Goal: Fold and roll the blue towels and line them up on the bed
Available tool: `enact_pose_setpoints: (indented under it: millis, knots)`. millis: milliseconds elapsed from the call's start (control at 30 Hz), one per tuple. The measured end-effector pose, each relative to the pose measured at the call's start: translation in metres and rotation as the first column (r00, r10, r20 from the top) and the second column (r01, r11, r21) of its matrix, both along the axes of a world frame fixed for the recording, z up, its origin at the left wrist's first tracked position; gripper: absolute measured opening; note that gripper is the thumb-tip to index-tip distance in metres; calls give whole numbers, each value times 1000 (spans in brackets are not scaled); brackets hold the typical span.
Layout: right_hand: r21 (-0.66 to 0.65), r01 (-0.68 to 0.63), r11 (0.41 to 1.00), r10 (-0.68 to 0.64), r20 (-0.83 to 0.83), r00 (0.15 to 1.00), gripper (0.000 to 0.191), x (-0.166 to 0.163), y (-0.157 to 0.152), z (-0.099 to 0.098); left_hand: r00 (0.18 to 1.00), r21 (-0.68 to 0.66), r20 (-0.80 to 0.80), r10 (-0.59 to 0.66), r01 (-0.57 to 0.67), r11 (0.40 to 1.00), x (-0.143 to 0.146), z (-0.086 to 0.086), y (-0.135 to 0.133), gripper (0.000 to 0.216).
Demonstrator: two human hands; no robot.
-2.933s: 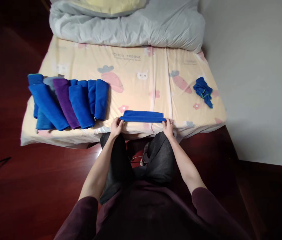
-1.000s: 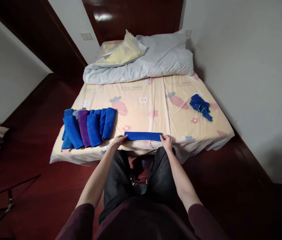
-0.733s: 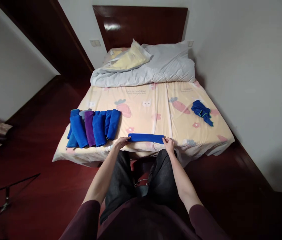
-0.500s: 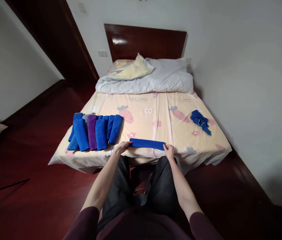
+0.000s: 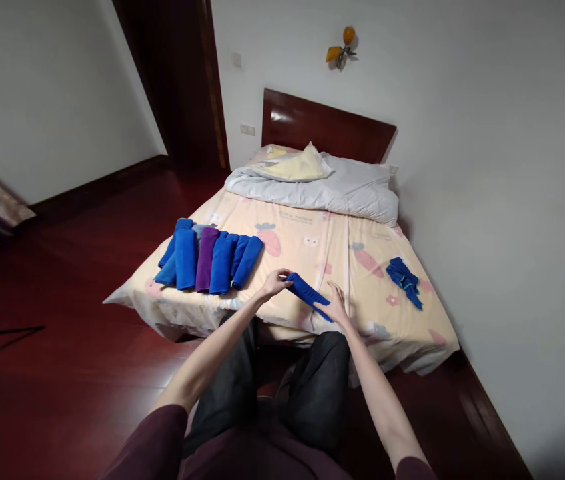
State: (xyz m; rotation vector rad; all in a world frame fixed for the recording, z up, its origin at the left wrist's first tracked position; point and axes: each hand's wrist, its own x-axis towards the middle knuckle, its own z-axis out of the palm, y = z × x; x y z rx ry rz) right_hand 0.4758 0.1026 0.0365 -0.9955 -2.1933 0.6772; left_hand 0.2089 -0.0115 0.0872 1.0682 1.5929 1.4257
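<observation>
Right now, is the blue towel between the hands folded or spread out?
Folded: the blue towel is a narrow strip, left hand gripping one end.

We see white walls (image 5: 487,133), dark red floor (image 5: 52,373), wooden headboard (image 5: 327,127), orange wall lamp (image 5: 342,45) beyond.

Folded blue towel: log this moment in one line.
left hand: grips folded blue towel | right hand: open under towel end | towel row: on bed

The right hand (image 5: 336,308) covers the near end of the blue cloth (image 5: 307,293)
</observation>
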Motion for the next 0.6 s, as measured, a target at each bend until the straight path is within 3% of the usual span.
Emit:
enact_pose_setpoints:
  millis: [100,167,267,367,467,600]
  knots:
    - [-8,-137,991,137,95,986,105,-35,-9,33,986,63,-150,-69,79,995,16,19,2,34]
    - [-11,-187,982,187,117,975,104,-53,-13,48,969,107,-223,-110,136,985,27,30,3,32]
    - [-78,-208,975,212,45,976,77,-66,-20,63,948,169,-282,-147,200,965,38,43,3,32]
    - [-192,-154,969,151,-30,988,49,-66,-26,76,962,214,-233,-141,192,958,41,50,-2,34]
    - [-206,-108,973,92,-83,992,40,-66,-35,93,994,274,3,-106,101,956,39,43,-12,50]
    - [-196,-60,979,15,-222,975,40,-83,-46,120,966,290,238,-104,32,956,32,9,-32,75]
